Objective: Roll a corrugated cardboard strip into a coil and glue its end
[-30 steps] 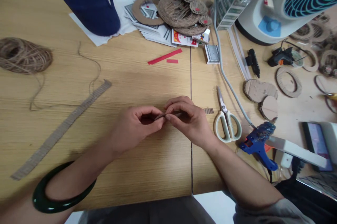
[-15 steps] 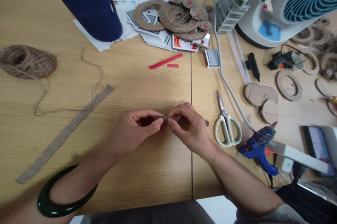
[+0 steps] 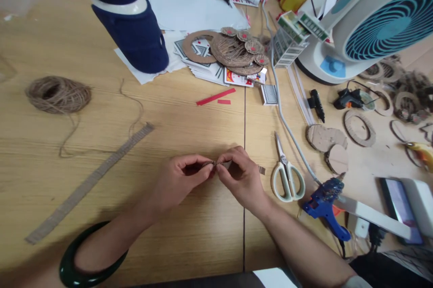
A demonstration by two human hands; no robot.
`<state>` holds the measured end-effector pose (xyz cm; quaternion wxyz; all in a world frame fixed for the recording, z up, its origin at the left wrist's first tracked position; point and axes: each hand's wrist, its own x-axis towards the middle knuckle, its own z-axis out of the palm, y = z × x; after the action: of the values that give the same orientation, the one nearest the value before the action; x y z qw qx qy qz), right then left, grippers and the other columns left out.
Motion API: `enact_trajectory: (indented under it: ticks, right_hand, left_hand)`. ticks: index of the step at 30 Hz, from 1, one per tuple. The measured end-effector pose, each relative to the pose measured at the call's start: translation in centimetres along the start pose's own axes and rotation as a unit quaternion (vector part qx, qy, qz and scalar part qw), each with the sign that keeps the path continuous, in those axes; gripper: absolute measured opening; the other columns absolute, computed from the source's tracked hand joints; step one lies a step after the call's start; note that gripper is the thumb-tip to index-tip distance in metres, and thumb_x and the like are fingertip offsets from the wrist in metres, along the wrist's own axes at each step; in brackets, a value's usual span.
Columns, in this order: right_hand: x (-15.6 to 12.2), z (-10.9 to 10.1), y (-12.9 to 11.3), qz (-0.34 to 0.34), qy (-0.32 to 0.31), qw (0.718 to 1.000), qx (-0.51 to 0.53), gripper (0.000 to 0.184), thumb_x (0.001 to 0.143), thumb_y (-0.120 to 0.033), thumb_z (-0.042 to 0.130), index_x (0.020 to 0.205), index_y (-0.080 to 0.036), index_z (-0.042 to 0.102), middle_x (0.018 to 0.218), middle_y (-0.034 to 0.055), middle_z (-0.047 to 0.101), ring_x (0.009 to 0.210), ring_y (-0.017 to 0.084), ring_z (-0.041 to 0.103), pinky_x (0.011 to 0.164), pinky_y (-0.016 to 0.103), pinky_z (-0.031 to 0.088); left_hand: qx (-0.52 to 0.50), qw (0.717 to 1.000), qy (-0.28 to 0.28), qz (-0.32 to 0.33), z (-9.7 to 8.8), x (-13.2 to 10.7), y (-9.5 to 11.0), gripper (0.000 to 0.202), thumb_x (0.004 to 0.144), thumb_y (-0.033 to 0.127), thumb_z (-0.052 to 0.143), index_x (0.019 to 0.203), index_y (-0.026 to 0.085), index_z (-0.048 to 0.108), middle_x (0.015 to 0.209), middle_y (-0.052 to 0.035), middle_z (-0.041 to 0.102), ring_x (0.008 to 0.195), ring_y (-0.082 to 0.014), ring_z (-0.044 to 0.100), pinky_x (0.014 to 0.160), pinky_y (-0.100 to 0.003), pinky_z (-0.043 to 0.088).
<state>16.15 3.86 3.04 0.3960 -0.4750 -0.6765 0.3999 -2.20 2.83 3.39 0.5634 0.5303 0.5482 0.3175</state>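
At the table's middle, my left hand (image 3: 184, 178) and my right hand (image 3: 241, 175) meet fingertip to fingertip. Both pinch a narrow strip of corrugated cardboard (image 3: 261, 170), whose ribbed end sticks out past my right hand; most of it is hidden by the fingers. A longer corrugated cardboard strip (image 3: 91, 182) lies slanting on the table left of my left hand. Close to my right hand are scissors (image 3: 287, 175) with pale handles, blades pointing away. Two red paper strips (image 3: 215, 97) lie beyond my hands.
A ball of twine (image 3: 58, 94) sits at left, its loose end trailing. Behind are a blue bottle (image 3: 130, 30) and twine-wound discs (image 3: 233, 51) on playing cards. To the right stand a fan (image 3: 382, 21) and a blue glue gun (image 3: 326, 204), its cable crossing the table, beside cardboard rings (image 3: 348, 118).
The camera view has tilted up, so more of the table's far side shows. My hands keep the same pinch on the strip, with hardly any visible movement.
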Motion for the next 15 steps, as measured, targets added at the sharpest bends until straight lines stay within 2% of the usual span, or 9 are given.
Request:
enact_trajectory:
  ticks: [7, 11, 15]
  right_hand:
    - [-0.3, 0.5, 0.1, 0.0, 0.022, 1.0, -0.011, 0.011, 0.085, -0.015, 0.064, 0.078, -0.023, 0.06, 0.077, 0.0005, 0.064, 0.08, 0.019, 0.058, 0.072, 0.034, 0.048]
    - [-0.5, 0.8, 0.1, 0.025, 0.046, 0.999, -0.001, 0.012, 0.084, -0.017, 0.065, 0.076, -0.023, 0.058, 0.076, 0.0, 0.06, 0.077, 0.018, 0.057, 0.069, 0.033, 0.047]
    - [-0.7, 0.7, 0.0, 0.044, 0.045, 0.998, 0.013, 0.013, 0.083, -0.019, 0.066, 0.074, -0.022, 0.058, 0.076, 0.0001, 0.06, 0.076, 0.017, 0.058, 0.069, 0.032, 0.048]
  left_hand:
    - [0.046, 0.998, 0.029, 0.034, 0.5, -0.5, -0.3, 0.015, 0.091, 0.034, 0.066, 0.093, 0.025, 0.078, 0.086, -0.0012, 0.08, 0.076, -0.0176, 0.074, 0.07, -0.029, 0.061]
    - [0.101, 0.989, 0.068, 0.088, 0.9, -0.9, 0.0, 0.013, 0.091, 0.03, 0.065, 0.094, 0.024, 0.076, 0.089, -0.001, 0.08, 0.079, -0.016, 0.073, 0.073, -0.027, 0.06]
    - [0.124, 0.977, 0.082, 0.15, 1.1, -1.0, 0.2, 0.012, 0.091, 0.024, 0.064, 0.095, 0.025, 0.075, 0.093, -0.0011, 0.08, 0.082, -0.0159, 0.074, 0.076, -0.028, 0.061]
